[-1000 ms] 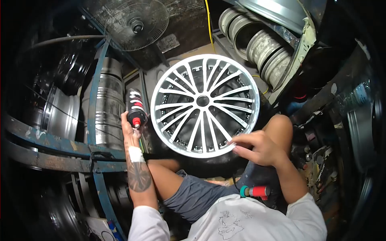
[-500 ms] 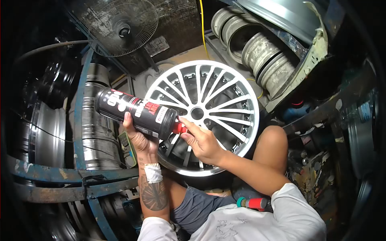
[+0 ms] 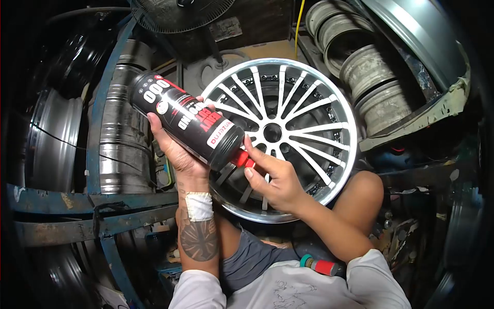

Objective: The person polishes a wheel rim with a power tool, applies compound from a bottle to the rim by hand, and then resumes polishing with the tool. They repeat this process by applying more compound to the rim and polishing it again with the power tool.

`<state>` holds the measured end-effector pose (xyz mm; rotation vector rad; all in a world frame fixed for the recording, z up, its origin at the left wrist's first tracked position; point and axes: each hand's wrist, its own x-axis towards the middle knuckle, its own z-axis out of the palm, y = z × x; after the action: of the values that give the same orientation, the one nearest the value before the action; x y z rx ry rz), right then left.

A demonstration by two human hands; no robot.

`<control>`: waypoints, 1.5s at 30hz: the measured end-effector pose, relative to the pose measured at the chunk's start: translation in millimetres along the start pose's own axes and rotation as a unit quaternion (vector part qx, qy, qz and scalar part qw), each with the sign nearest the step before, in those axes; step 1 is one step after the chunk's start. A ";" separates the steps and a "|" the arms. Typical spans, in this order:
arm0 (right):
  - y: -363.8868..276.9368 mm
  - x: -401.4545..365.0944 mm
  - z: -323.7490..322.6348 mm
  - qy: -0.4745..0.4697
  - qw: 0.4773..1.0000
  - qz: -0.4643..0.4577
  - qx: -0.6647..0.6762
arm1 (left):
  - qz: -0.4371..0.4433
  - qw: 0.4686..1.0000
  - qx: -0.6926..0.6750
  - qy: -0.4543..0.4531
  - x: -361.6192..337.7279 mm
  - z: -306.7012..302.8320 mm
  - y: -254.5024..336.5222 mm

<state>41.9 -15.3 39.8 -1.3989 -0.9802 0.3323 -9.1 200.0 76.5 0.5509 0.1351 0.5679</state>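
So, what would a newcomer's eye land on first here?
Probably the bright spoked wheel in the middle, with the big black bottle overlapping its left side in view. The bottle lies tilted in the left hand, the right hand at its red cap. Next, the dull metal rims at upper right.

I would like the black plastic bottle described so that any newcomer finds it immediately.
Find the big, many-spoked silver metal wheel. Over its picture-left edge, the bare left hand holds a black cylindrical plastic bottle. Its red cap and white-and-red lettering set it apart from the wheel.
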 end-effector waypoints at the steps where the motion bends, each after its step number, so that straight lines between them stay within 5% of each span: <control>1: -9.4 -2.3 -3.3 -0.044 0.963 0.168 0.205 | 0.034 0.999 0.028 0.022 -0.6 3.2 1.2; 8: -11.5 -19.7 -10.9 -0.127 0.795 0.264 0.531 | 0.159 0.980 0.103 0.055 4.3 -3.0 16.2; 16: -8.2 -21.8 -8.1 -0.106 0.718 0.257 0.638 | 0.147 0.985 0.085 0.041 0.6 -10.1 19.0; 26: 1.5 -22.8 -2.5 -0.085 0.681 0.277 0.672 | 0.148 0.983 0.093 0.046 -4.3 -14.0 22.6; 30: 10.1 -22.9 -11.3 -0.077 0.713 0.284 0.637 | 0.179 0.976 0.114 0.053 -8.9 -3.1 18.0; 33: 13.0 -20.8 -37.3 -0.074 0.907 0.276 0.310 | 0.182 0.965 0.153 0.112 -11.6 -10.1 22.2; 35: 35.8 -37.1 -39.8 -0.086 0.972 0.214 0.034 | 0.162 0.968 0.140 0.134 -12.1 -19.4 28.5; 38: 38.2 -51.2 -28.5 -0.146 0.946 0.139 -0.255 | 0.142 0.967 0.133 0.164 -12.9 -30.2 33.3; 45: 51.3 -55.8 -1.8 -0.187 0.834 0.047 -0.516 | 0.098 0.971 0.028 0.218 -13.9 -25.6 30.8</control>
<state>28.0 -46.1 -28.0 -2.4318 -1.5259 0.1291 -42.2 225.8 70.8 0.4894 0.5188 0.8770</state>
